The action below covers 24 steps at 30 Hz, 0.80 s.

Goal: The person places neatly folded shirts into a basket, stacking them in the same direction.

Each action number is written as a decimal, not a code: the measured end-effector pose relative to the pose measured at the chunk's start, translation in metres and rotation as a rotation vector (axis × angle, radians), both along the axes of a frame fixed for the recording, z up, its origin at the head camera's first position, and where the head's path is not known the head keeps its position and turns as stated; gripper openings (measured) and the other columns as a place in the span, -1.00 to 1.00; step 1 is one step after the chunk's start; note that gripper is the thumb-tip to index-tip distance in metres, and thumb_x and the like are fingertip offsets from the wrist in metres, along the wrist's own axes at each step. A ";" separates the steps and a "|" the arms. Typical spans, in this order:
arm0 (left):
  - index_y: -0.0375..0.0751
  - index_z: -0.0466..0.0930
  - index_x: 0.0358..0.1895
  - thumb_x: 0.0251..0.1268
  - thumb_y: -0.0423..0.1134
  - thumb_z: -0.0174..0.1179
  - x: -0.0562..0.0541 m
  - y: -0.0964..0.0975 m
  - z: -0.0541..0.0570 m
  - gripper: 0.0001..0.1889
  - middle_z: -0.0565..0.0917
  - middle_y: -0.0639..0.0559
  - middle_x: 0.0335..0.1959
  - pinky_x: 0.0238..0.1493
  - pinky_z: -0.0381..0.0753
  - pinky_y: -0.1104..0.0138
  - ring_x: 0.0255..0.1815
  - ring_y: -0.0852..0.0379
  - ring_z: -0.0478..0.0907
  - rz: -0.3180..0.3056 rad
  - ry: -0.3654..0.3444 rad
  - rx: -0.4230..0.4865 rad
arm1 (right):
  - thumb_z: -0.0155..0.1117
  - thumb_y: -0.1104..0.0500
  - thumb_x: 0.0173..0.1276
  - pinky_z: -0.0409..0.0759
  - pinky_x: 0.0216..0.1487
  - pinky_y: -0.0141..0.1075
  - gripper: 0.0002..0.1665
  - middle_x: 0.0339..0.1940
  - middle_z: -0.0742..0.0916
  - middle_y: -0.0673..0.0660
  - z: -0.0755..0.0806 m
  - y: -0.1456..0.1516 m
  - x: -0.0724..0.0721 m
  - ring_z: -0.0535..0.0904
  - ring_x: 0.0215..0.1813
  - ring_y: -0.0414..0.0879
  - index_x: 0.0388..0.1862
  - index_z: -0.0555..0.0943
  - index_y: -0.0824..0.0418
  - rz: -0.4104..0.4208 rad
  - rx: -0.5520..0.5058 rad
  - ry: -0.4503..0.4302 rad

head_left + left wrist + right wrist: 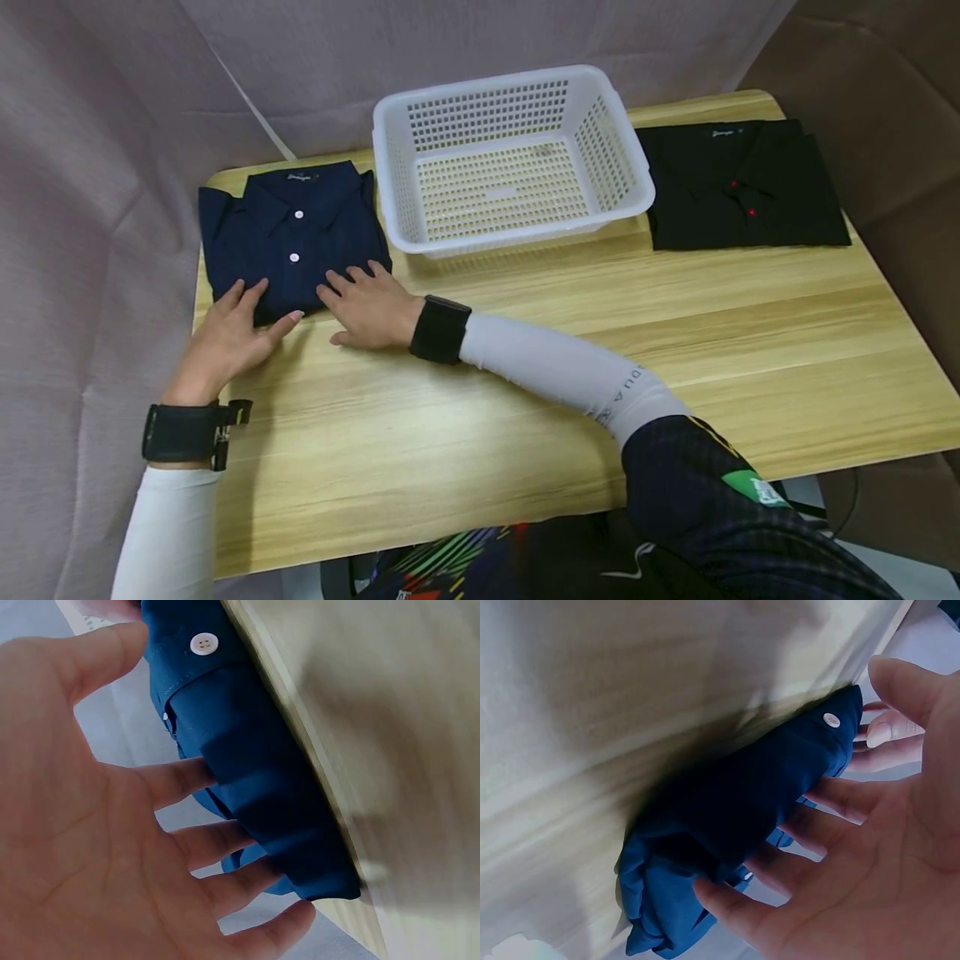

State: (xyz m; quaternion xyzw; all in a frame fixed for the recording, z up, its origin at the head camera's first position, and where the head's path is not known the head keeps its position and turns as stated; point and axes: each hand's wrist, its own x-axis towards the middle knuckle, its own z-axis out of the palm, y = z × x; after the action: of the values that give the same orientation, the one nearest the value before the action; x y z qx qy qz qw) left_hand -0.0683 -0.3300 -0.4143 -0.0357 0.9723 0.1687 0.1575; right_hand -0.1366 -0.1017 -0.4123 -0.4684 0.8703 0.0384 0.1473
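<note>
A folded navy polo shirt (322,217) with white buttons lies collar-away at the left end of the table. My left hand (236,337) is at its near left corner, fingers spread and fingertips over the front edge. At the near right corner my right hand (371,308) lies with straight, spread fingers touching the cloth. Both wrist views show the shirt's thick folded edge (247,765) beside loosely extended fingers. In the right wrist view, bunched cloth (667,892) shows at one end of the fold. Neither hand grips the fabric.
A white perforated plastic basket (502,221) with nothing inside stands at the back middle. A folded black shirt (720,192) with red buttons lies right of it. Grey fabric (97,208) hangs along the left and back of the wooden table (480,450).
</note>
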 end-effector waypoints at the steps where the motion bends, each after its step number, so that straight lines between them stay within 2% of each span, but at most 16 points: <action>1: -0.42 0.01 0.68 0.58 0.41 -0.05 0.003 0.001 0.000 0.02 -0.04 -0.67 0.61 0.47 0.11 -0.48 0.57 -0.68 0.00 -0.001 0.005 0.002 | 0.04 -0.43 0.61 0.16 0.66 0.15 -0.03 0.75 0.24 0.14 0.000 0.001 0.002 0.22 0.68 0.13 0.76 0.15 0.05 0.009 0.003 0.004; 10: -0.41 0.12 0.65 0.58 0.38 0.00 0.032 0.012 -0.005 -0.02 0.01 -0.65 0.61 0.40 0.18 -0.52 0.56 -0.67 0.05 0.023 0.052 0.017 | 0.01 -0.43 0.62 0.15 0.65 0.18 -0.04 0.74 0.27 0.16 0.000 0.015 0.023 0.25 0.67 0.15 0.76 0.15 0.05 0.080 0.021 0.034; 18: -0.42 0.22 0.61 0.55 0.34 0.11 0.062 0.028 -0.004 -0.06 0.09 -0.65 0.59 0.37 0.24 -0.52 0.52 -0.69 0.12 0.048 0.072 0.009 | 0.00 -0.42 0.63 0.13 0.67 0.17 -0.06 0.72 0.29 0.18 -0.003 0.028 0.042 0.28 0.65 0.16 0.74 0.19 0.08 0.137 0.008 0.048; 24: -0.42 0.25 0.60 0.53 0.32 0.15 0.079 0.038 -0.001 -0.07 0.11 -0.65 0.58 0.36 0.24 -0.52 0.50 -0.70 0.14 0.058 0.075 0.011 | 0.01 -0.44 0.61 0.15 0.66 0.17 -0.04 0.71 0.32 0.18 -0.005 0.039 0.054 0.31 0.64 0.16 0.73 0.21 0.09 0.177 -0.009 0.076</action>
State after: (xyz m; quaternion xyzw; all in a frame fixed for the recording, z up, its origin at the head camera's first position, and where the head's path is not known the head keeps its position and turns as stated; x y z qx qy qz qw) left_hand 0.0108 -0.2922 -0.4151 -0.0565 0.9752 0.1798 0.1161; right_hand -0.0823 -0.0629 -0.4177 -0.5421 0.8308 0.0651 0.1080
